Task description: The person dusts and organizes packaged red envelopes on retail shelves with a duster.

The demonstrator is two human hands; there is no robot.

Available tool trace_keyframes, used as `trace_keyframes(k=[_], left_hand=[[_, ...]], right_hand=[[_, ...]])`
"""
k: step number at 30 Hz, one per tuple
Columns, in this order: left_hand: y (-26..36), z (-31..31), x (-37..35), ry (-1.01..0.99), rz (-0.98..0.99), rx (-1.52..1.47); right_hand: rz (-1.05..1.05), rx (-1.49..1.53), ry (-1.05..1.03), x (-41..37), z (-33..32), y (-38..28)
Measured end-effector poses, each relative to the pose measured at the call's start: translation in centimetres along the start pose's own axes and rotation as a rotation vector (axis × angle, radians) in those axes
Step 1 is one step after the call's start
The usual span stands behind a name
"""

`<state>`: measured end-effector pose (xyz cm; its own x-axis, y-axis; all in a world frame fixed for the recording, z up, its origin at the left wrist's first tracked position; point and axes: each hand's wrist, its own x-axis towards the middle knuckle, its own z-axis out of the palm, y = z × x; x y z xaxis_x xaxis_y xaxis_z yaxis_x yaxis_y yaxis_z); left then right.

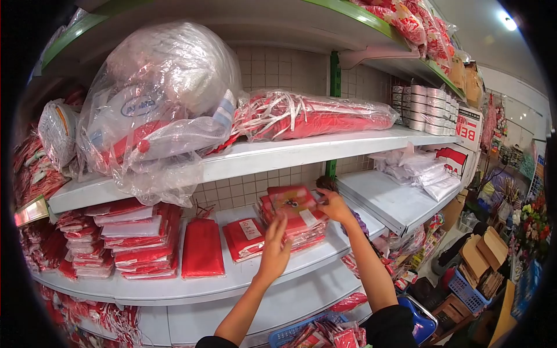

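Observation:
A stack of flat red packets in clear plastic (pixel 307 236) lies on the middle shelf. Its top red packet (pixel 293 200) is slightly blurred and carries a printed emblem and a white label. My right hand (pixel 335 207) is at the packet's right edge, thumb and fingers closed around it, the fingertips partly hidden. My left hand (pixel 276 249) is upright at the stack's front left, fingers stretched out and holding nothing. Just left of it is a lower pile of red packets (pixel 242 235) with a white handwritten label.
Further left stand a single red bundle (pixel 202 246) and tall piles of red and white packets (pixel 142 238). The upper shelf (pixel 278 155) overhangs my hands, bearing a large plastic bag (pixel 168 75) and wrapped red goods (pixel 325 119). Below is a blue basket (pixel 284 335) of packets.

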<state>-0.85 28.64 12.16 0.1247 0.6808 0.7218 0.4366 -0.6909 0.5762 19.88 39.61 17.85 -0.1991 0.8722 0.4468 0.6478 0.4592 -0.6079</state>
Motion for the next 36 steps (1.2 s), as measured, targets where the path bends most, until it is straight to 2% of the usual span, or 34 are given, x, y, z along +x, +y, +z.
trace_keyframes(k=[1, 3, 4, 5, 8, 12, 15, 21, 24, 25, 28, 32, 34, 35, 36], left_hand=[[-0.3, 0.3, -0.4, -0.073, -0.019, 0.073], [-0.5, 0.6, -1.1, -0.21, -0.011, 0.23], [-0.3, 0.7, -1.2, -0.205, -0.009, 0.268], [0.1, 0.8, -1.3, -0.202, -0.008, 0.307], [0.2, 0.8, -1.3, -0.181, 0.004, 0.323], [0.9, 0.6, -1.3, -0.134, -0.051, 0.163], [1.1, 0.5, -1.4, -0.132, -0.06, 0.194], [1.5, 0.4, -1.5, -0.122, -0.075, 0.242], [0.7, 0.6, -1.6, -0.073, 0.014, 0.295], [1.0, 0.6, -1.6, -0.077, -0.019, 0.258], [0.9, 0.4, -1.7, -0.106, 0.047, 0.337], [2.7, 0.0, -1.7, 0.013, 0.272, 0.423], [4.4, -0.4, -2.6, -0.018, 0.36, 0.271], [5.6, 0.1, -3.9, 0.038, 0.286, 0.101], [6.3, 0.5, -5.3, 0.028, 0.286, 0.062]], right_hand=[[-0.094, -0.163, 0.158, -0.2, 0.5, 0.5], [-0.161, -0.145, 0.104, -1.5, 0.5, -0.7], [-0.194, -0.138, 0.075, -2.2, 0.5, -1.7], [-0.322, -0.226, 0.179, -2.6, 2.2, -0.4], [-0.18, -0.321, 0.045, -5.0, 3.4, -3.0], [-0.269, -0.264, 0.124, -5.4, 4.7, -1.6], [-0.343, -0.225, 0.148, -6.4, 4.6, -2.4], [-0.34, -0.321, 0.167, -7.1, 5.4, -3.4], [-0.322, -0.26, 0.132, -7.1, 5.6, -2.9], [-0.315, -0.257, 0.15, -7.3, 5.6, -3.0], [-0.329, -0.262, 0.249, -8.5, 5.5, -3.4], [-0.348, -0.21, 0.447, -12.7, 5.0, -4.3], [-0.32, -0.154, 0.534, -16.1, 4.9, -3.9], [-0.336, -0.164, 0.604, -18.2, 5.1, -3.1], [-0.308, -0.195, 0.584, -20.6, 5.4, -2.4]])
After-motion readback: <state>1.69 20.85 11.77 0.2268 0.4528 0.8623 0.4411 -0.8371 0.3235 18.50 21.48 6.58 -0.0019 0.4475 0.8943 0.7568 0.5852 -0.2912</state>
